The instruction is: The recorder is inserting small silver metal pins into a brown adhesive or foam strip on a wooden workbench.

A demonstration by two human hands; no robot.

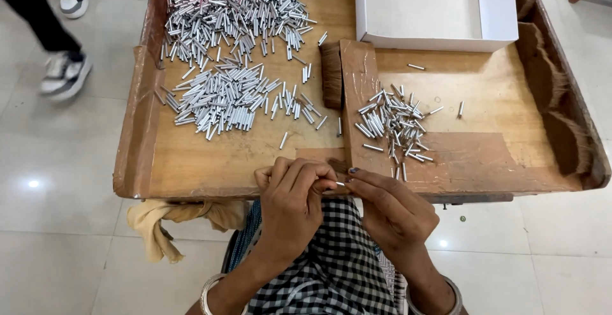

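Your left hand (290, 203) and right hand (389, 210) pinch one small metal tube (340, 183) between them at the tray's (191, 168) near edge, close for a fine grip.

Bare metal, raw wood, matt card.
Small silvery metal tube (340, 183), smooth and shiny, pinched between left hand (292, 203) and right hand (390, 212); same bright metal in the heaped tubes (220, 101) and the smaller scatter (392, 124). Worn, matt wooden bench (491, 98), edges patched with dull brown tape (137, 130). Coarse brown bristle bundle (331, 74). Matt white cardboard box (497, 9). Soft checked woven cloth (338, 270); crumpled tan rag (159, 222). Glossy floor tiles (57, 213).
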